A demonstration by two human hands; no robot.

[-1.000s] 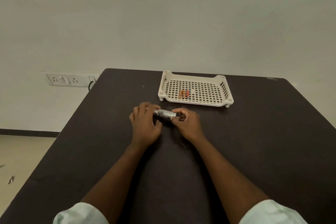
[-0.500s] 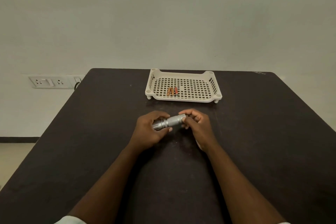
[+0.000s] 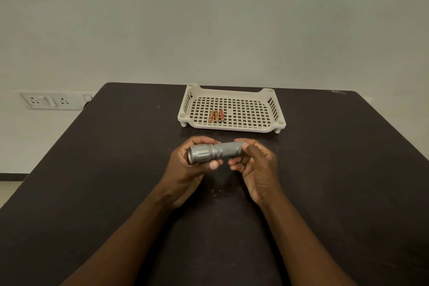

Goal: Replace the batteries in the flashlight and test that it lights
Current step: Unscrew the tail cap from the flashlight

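A silver metal flashlight (image 3: 214, 152) is held level above the dark table, its wide head pointing left. My left hand (image 3: 185, 169) grips the head end, thumb in front and fingers behind. My right hand (image 3: 254, 165) pinches the tail end with thumb and fingertips. No light shows from the lens. Three small orange and red batteries (image 3: 216, 115) lie side by side in a cream perforated tray (image 3: 271, 129) just beyond my hands.
The dark table (image 3: 104, 169) runs to a plain wall at the back. A wall socket plate (image 3: 50, 100) sits left of the table's far corner. Floor shows past the table's left edge.
Both hands have lifted the flashlight off the table and drawn it nearer to me. My left hand has turned palm-up under the head; the view has shifted so the tray sits more central.
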